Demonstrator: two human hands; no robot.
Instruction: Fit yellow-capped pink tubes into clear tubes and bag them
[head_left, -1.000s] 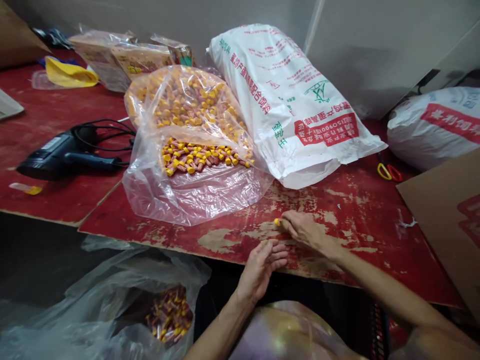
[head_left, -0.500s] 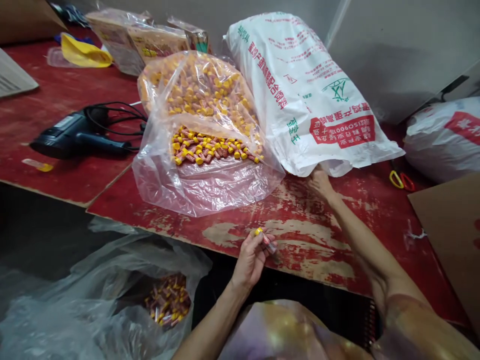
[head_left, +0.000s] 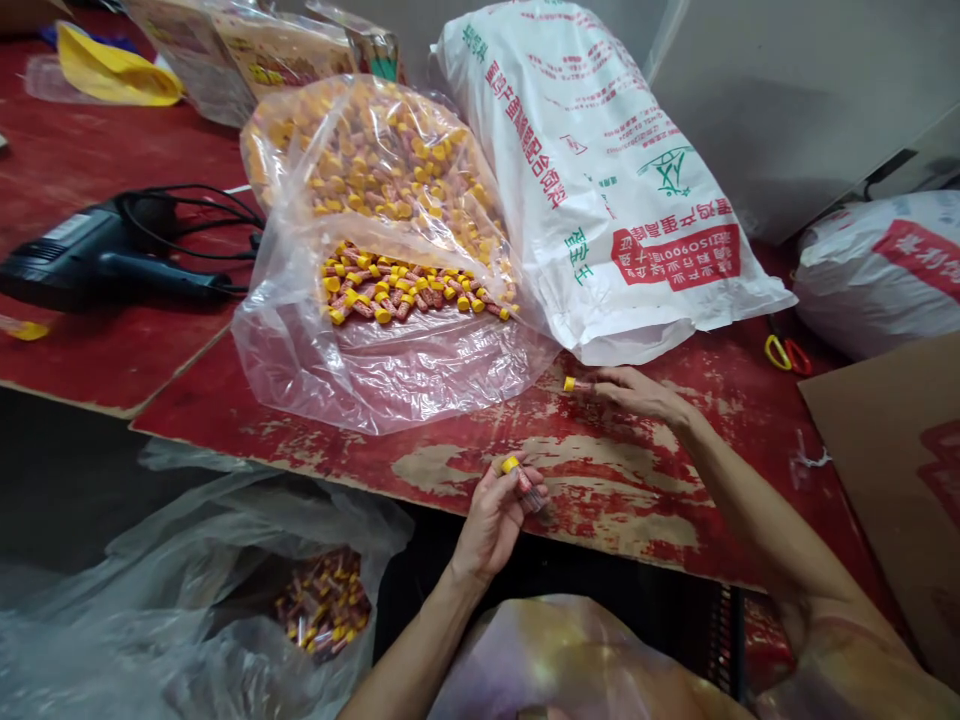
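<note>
Near the table's front edge, my left hand (head_left: 491,520) is closed on a small yellow-capped tube (head_left: 523,478) with reddish contents and a clear lower end. My right hand (head_left: 641,394) is just below the lower edge of a white woven sack (head_left: 600,190), its fingers on another yellow-capped tube (head_left: 576,384) lying sideways, cap to the left. Beside them, a large clear plastic bag (head_left: 390,370) lies with its mouth towards me, full of similar capped tubes (head_left: 409,295).
A dark heat gun (head_left: 97,250) with a coiled cord rests at the left of the red worn table (head_left: 600,470). Below the edge is another plastic bag (head_left: 187,560) of tubes (head_left: 326,605). Scissors (head_left: 787,354), a second sack (head_left: 885,270) and a cardboard box (head_left: 892,440) stand right.
My right hand has come out from under the sack's lower edge, moving left and towards me, and now shows a capped tube. My left hand keeps its tube. The view has shifted slightly right.
</note>
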